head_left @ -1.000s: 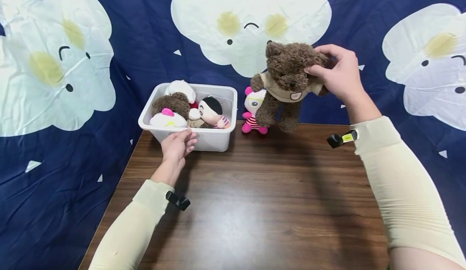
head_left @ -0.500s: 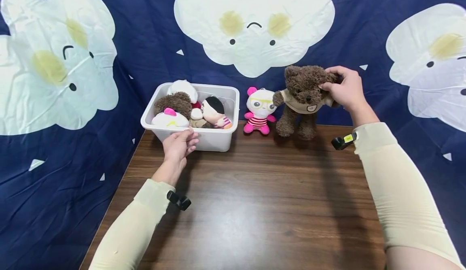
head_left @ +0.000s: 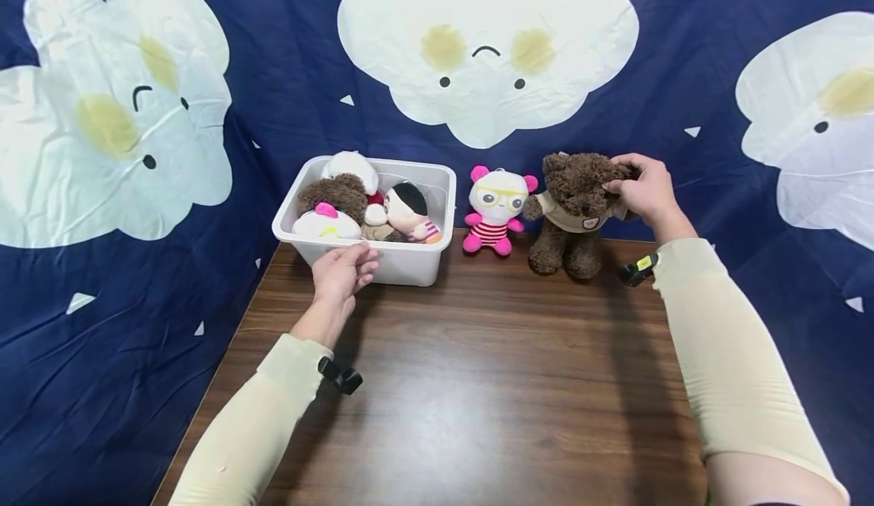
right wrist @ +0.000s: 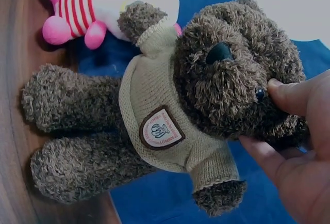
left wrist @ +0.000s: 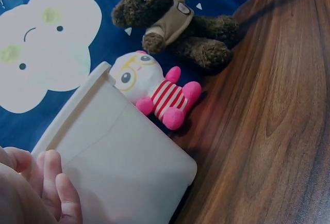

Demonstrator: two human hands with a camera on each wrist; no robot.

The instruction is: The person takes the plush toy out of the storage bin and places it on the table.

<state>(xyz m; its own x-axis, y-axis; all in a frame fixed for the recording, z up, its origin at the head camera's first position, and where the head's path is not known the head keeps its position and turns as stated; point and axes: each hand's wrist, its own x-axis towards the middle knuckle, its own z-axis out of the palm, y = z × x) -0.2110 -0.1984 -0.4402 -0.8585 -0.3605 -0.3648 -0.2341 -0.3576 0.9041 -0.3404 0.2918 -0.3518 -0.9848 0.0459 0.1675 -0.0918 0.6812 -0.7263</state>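
Note:
A brown teddy bear [head_left: 580,214] in a beige sweater with a badge stands upright at the back of the table, its feet on or just above the wood. My right hand [head_left: 645,191] grips the side of its head between thumb and fingers, seen closely in the right wrist view [right wrist: 304,146]. Beside it sits a white-and-pink panda plush [head_left: 492,210] with yellow glasses and a red striped body. At the left, my left hand [head_left: 339,275] holds the front rim of a light grey plastic bin [head_left: 416,267]; part of its grip is hidden.
Several plush toys lie in the bin, including a dark-haired doll [head_left: 408,210], a brown furry one [head_left: 337,195] and white ones. The brown wooden table [head_left: 437,385] ends at a dark blue cloth backdrop [head_left: 287,96] printed with white clouds.
My right hand has brought the teddy bear down and rightward, from in front of the panda plush to beside it. My left hand has stayed at the bin's rim. The head view has shifted slightly.

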